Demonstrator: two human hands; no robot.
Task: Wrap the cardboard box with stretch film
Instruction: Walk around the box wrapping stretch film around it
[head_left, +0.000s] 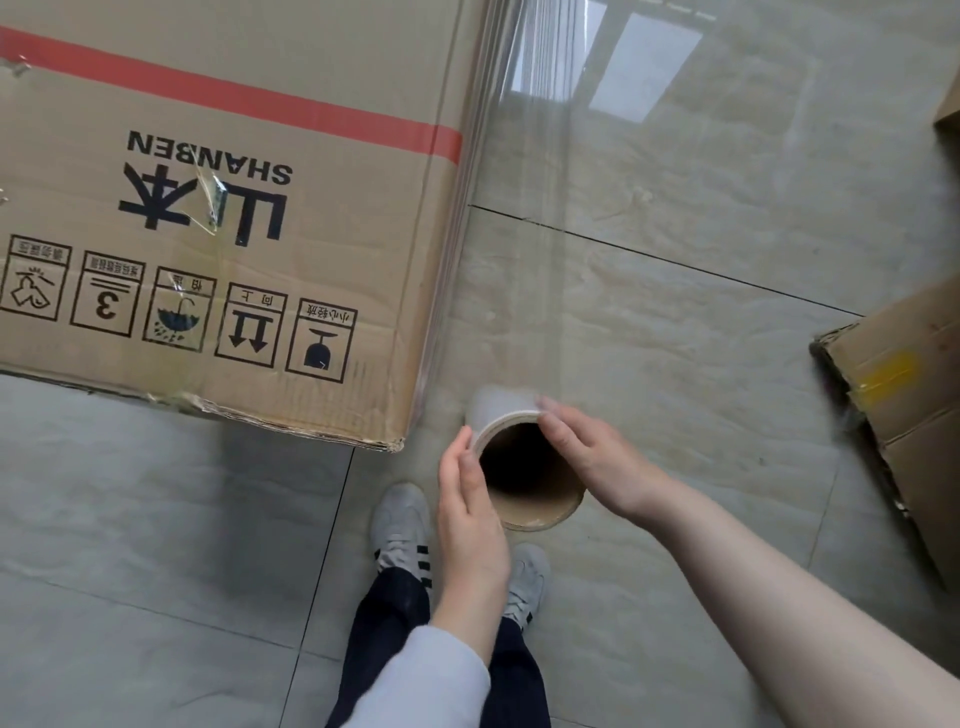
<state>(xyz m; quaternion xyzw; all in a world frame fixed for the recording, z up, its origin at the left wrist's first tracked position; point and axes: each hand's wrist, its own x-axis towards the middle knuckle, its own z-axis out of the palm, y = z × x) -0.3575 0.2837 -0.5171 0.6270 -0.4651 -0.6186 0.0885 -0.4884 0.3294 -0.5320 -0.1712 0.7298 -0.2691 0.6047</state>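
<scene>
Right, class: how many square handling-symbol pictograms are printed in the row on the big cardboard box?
5, all along the cardboard box side's lower edge: fragile glass nearest the corner, then arrows, umbrella, number three, and one at the picture's left edge. More may lie out of frame.

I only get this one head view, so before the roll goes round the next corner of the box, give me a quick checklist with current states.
1. Both hands on the roll: ok. Left hand and right hand cup its open top end.
2. Film running from the roll to the box: ok, a clear sheet stretches along the box's right edge.
3. Film free of tears: cannot tell, too transparent.
4. Path clear: not ok. Other cardboard lies on the floor to the right.
5. Feet clear of the film: ok. The shoes stand behind the roll.
6. Film anchored on the box's hidden sides: cannot tell.
</scene>
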